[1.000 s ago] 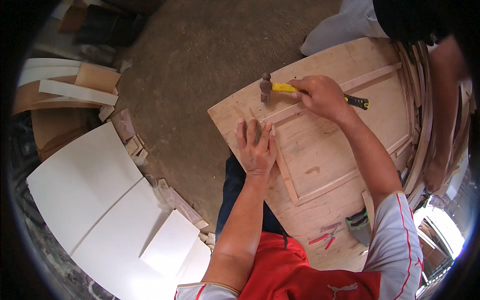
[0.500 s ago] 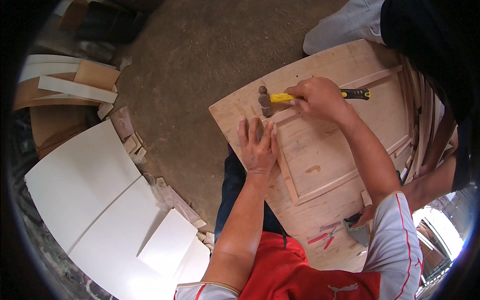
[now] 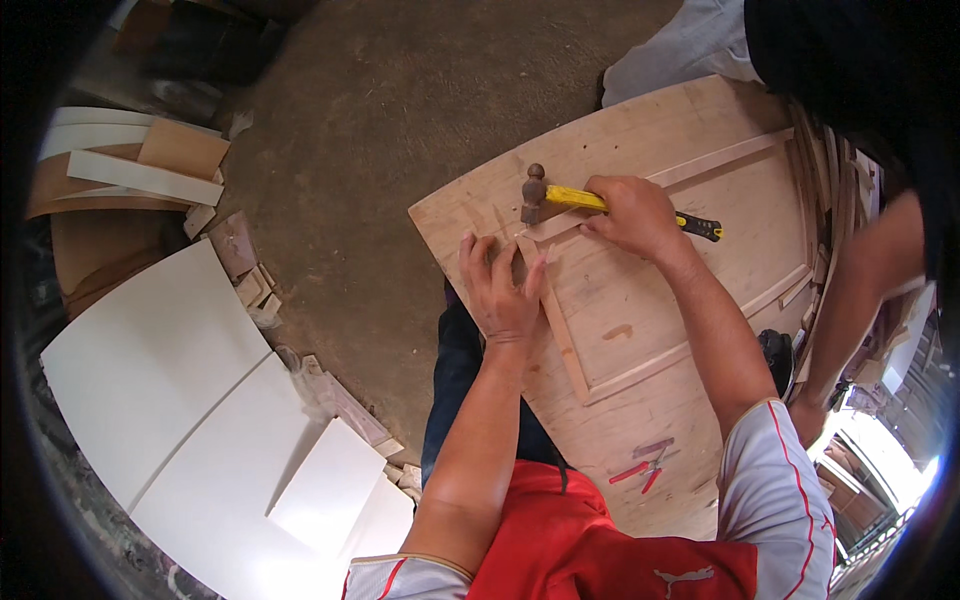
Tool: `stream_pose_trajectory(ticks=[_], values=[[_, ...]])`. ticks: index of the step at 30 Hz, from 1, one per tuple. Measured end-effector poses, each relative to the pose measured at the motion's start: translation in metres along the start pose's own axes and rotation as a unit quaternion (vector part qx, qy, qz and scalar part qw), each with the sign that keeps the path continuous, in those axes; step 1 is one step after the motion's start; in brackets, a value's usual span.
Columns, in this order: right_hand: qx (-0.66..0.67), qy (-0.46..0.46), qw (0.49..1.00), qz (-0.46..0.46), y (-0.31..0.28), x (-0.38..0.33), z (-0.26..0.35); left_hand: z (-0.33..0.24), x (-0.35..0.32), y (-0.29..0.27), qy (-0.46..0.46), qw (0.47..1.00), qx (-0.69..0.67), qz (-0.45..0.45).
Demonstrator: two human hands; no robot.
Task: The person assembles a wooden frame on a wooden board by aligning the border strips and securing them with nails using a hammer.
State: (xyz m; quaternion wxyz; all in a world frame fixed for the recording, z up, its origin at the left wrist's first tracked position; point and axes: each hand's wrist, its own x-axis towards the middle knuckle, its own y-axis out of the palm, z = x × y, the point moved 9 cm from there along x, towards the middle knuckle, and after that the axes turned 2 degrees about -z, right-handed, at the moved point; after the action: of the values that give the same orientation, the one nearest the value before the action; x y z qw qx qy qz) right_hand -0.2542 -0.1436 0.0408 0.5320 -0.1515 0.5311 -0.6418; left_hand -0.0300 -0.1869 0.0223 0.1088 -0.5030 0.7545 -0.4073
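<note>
my hands are apart: the right hand (image 3: 635, 215) is clamped on the ball-peen hammer (image 3: 577, 198) by its yellow-and-black handle, the metal head near one corner of a wooden-strip frame (image 3: 566, 350) on the plywood tabletop (image 3: 600, 140). my left hand (image 3: 503, 290) is at that corner, fingers spread and bent; i cannot tell whether they pinch the wood. red-handled pliers (image 3: 630, 472) lie nearer my body.

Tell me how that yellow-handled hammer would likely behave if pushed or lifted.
The hammer probably feels head-heavy, since its dark head looks like thick metal. It should stay stiff: the yellow-and-black handle looks straight. Pushed while lying flat, it might pivot about that bulky head.
</note>
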Motion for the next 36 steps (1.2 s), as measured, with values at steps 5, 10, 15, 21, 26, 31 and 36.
stream_pose_trajectory(ticks=[5,10,15,21,26,31,36], values=[[0.009,0.024,1.000,-0.015,0.008,-0.004,-0.006,0.003,-0.003,0.004,0.020,1.000,-0.011,-0.003],[0.014,0.026,0.999,-0.023,0.007,-0.005,-0.007,0.000,-0.003,0.005,0.041,0.999,-0.013,0.007],[0.023,0.056,0.998,-0.030,0.006,-0.008,-0.010,-0.005,-0.002,0.004,0.068,0.998,-0.013,0.013],[0.030,0.088,0.995,-0.023,0.006,-0.010,-0.010,0.002,-0.006,0.008,0.064,0.998,-0.016,0.021],[0.010,0.098,0.995,-0.013,0.002,-0.015,-0.009,-0.008,-0.009,0.005,0.084,0.996,0.016,0.037],[0.015,0.101,0.995,-0.011,0.001,-0.019,-0.005,-0.009,-0.010,0.007,0.075,0.995,0.051,0.043],[0.026,0.099,0.995,-0.011,0.000,-0.021,-0.006,-0.006,-0.014,0.010,0.043,0.997,0.051,0.033]])
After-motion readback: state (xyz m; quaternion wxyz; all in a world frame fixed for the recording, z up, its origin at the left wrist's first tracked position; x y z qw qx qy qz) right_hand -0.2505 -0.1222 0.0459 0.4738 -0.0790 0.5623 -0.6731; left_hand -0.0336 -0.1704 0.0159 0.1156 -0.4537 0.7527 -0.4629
